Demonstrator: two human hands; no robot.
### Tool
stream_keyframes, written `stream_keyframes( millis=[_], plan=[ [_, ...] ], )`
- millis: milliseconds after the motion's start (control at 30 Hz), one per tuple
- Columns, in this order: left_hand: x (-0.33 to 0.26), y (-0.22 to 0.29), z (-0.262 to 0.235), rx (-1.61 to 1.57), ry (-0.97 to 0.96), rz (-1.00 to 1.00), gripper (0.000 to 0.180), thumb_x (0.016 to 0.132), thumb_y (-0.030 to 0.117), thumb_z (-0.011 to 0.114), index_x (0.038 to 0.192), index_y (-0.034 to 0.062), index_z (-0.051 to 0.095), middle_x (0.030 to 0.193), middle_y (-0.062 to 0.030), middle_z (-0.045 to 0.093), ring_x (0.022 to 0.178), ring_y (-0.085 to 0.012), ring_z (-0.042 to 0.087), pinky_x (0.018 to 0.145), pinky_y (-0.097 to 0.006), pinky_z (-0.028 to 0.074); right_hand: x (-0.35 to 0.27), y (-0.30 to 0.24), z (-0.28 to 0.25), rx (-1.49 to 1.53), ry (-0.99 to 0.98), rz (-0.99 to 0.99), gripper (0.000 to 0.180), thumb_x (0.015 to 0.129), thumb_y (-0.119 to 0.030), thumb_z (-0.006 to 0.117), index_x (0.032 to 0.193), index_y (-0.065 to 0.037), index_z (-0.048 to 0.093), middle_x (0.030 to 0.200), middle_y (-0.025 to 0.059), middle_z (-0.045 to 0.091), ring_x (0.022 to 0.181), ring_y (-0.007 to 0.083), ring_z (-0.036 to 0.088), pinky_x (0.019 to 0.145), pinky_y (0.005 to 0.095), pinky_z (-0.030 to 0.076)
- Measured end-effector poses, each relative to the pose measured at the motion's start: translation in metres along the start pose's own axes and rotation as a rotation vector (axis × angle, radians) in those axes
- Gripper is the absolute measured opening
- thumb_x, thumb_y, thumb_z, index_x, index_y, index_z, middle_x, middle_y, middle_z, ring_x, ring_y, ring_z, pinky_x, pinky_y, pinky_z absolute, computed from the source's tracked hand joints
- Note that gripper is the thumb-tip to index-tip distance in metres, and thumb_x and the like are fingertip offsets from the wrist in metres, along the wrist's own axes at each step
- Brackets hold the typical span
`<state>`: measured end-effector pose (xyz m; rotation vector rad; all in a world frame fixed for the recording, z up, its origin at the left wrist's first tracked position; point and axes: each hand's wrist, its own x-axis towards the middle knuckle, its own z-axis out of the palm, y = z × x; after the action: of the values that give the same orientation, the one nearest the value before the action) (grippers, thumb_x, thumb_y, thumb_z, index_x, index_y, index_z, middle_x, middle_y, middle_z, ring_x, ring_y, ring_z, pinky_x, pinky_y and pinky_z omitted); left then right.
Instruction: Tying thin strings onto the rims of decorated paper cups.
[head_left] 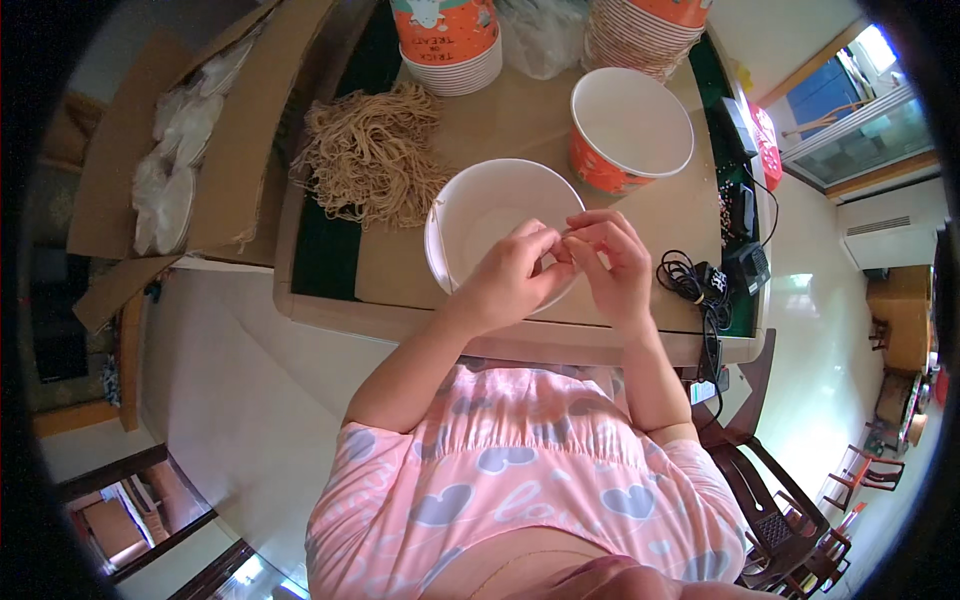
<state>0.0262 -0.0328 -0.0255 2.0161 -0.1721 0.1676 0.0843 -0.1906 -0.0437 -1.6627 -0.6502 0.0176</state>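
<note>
cord (438, 235): left rim of bucket (490, 163) | left hand (515, 265): over bucket, nearer cord | right hand (615, 262): right rim | both pinching, item unclear

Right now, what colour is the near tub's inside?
The near tub is white inside, clearest in head view.

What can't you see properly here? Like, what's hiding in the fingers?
All in the head view:
- Whatever the left hand and right hand may be pinching: fingers hide it.
- Far ends of both bucket stacks: the upper edge cuts them off.
- The bottom of the carton: white things inside cover it.
</note>
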Motion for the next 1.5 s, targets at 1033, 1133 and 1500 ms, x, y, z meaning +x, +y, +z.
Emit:
stream_keyframes(
  millis=[1033,1133,1500],
  plan=[
    [-0.003,0.006,-0.008,-0.230,0.120,-0.245,0.007,0.087,0.004,0.064,0.089,-0.0019,0.068,0.077,-0.0014,0.067,0.062,-0.0045,0.057,0.057,-0.021,0.045,-0.012,-0.011,0.013,-0.124,0.109,-0.111,0.017,0.081,0.003,0.068,0.097,0.000,0.066,0.100,0.0123,0.067,0.087,0.0211,0.064,0.072,0.0294,0.052],
    [-0.004,0.012,-0.009,-0.211,0.131,-0.237,0.009,0.087,0.003,0.064,0.093,-0.0012,0.068,0.079,-0.0025,0.068,0.063,-0.0047,0.057,0.057,-0.021,0.046,-0.008,-0.013,0.010,-0.193,0.093,-0.112,0.014,0.080,0.003,0.070,0.092,-0.001,0.065,0.098,0.0106,0.067,0.082,0.0198,0.064,0.070,0.0290,0.052],
    [-0.006,0.015,-0.007,-0.181,0.196,-0.226,0.016,0.086,0.001,0.064,0.101,0.0029,0.069,0.081,-0.0016,0.069,0.058,-0.0035,0.052,0.054,-0.021,0.043,-0.007,-0.015,0.016,-0.185,0.134,-0.087,0.012,0.079,0.002,0.070,0.088,-0.003,0.064,0.092,0.0079,0.067,0.076,0.0183,0.061,0.067,0.0283,0.050]
  ],
)
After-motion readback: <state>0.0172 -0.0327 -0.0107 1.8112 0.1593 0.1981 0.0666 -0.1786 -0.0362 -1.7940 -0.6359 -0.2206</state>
